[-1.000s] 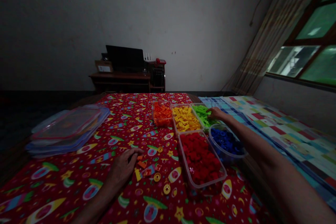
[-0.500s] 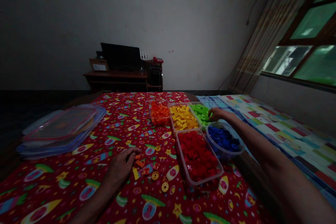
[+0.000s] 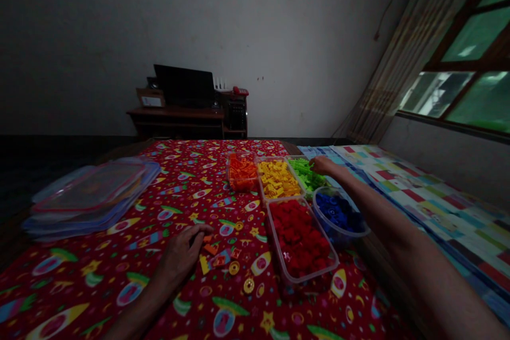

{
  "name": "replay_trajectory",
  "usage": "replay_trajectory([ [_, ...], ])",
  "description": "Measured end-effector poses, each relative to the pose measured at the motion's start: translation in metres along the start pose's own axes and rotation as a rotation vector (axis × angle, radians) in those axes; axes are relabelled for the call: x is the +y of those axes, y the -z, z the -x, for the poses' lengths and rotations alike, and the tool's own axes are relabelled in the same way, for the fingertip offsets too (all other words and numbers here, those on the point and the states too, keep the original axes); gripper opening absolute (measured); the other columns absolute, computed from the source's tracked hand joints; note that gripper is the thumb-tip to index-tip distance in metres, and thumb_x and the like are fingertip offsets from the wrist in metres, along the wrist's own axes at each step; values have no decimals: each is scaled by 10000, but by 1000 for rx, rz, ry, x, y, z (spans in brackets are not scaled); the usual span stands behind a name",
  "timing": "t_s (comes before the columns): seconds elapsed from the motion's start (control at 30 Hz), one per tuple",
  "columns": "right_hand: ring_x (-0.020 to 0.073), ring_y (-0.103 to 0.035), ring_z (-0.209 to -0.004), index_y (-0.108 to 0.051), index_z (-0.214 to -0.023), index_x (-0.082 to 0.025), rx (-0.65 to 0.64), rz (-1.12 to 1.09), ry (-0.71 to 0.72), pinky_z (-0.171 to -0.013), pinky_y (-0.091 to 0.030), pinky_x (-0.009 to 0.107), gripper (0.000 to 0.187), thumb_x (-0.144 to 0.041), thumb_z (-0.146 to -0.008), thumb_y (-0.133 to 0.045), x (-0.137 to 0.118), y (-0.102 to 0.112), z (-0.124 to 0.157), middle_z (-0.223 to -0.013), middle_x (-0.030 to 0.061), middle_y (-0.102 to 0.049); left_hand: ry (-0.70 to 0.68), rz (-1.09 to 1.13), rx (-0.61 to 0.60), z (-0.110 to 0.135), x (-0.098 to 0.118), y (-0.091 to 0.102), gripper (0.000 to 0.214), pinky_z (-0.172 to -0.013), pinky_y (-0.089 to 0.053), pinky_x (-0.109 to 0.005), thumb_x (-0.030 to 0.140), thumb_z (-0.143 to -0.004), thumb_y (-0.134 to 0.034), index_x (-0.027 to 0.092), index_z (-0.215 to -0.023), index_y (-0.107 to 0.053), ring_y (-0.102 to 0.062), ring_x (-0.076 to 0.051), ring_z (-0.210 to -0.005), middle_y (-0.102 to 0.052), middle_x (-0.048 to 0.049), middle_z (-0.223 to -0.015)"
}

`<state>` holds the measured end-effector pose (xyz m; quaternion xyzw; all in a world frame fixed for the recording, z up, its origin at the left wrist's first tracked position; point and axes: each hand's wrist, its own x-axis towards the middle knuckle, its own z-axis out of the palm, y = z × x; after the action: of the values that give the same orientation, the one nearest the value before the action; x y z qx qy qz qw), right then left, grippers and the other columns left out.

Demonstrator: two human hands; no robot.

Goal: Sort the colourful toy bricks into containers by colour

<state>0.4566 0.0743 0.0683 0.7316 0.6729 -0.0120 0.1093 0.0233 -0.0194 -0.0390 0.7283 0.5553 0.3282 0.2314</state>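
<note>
My left hand [image 3: 184, 251] lies on the red patterned cloth [image 3: 159, 268], fingers loosely stretched with the thumb apart. Just beyond its fingertips are small orange bricks [image 3: 210, 248], a yellow brick [image 3: 204, 264] and two round yellow pieces, one a studded disc [image 3: 248, 286]. At the far right, my right hand [image 3: 322, 165] dips its closed fingers to the bright green bricks [image 3: 305, 172] in a clear box. Whatever is between those fingers is too small and dark to make out. Nearer me, under the right forearm, stands a round tub of blue pieces [image 3: 338, 212].
Clear boxes hold red bricks [image 3: 303, 239], yellow bricks [image 3: 279, 178] and orange pieces [image 3: 242, 170]. Stacked plastic lids [image 3: 93, 191] lie at the left. Behind the cloth-covered table is a desk [image 3: 175, 112] with a monitor [image 3: 184, 86]; a checkered bed cover [image 3: 422, 191] is at right.
My right hand has shifted slightly left and away from me over the green bricks. My left hand has stayed beside the orange bricks.
</note>
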Motion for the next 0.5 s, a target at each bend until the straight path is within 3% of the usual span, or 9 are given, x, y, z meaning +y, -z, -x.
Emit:
replay_trajectory([
  [0.2,212,-646,-934,-709,-1031,-97,113,48,66,-771,-460,230,315,-97,-774,-526,-24,-13,-21,-1019,147,-709,13,8,-2,1,3,1,300,-726,-531,-277,393,-744,-413,236,-739,-669,-681,-206,-772,-742,-31,-847],
  [0.5,227,-616,-890,-668,-1031,-54,294,112,25,-723,-419,250,336,-62,-796,-427,-16,-17,-42,-959,185,-683,9,52,-13,0,1,0,303,-740,-537,-285,375,-753,-417,237,-769,-687,-688,-211,-813,-749,-29,-844],
])
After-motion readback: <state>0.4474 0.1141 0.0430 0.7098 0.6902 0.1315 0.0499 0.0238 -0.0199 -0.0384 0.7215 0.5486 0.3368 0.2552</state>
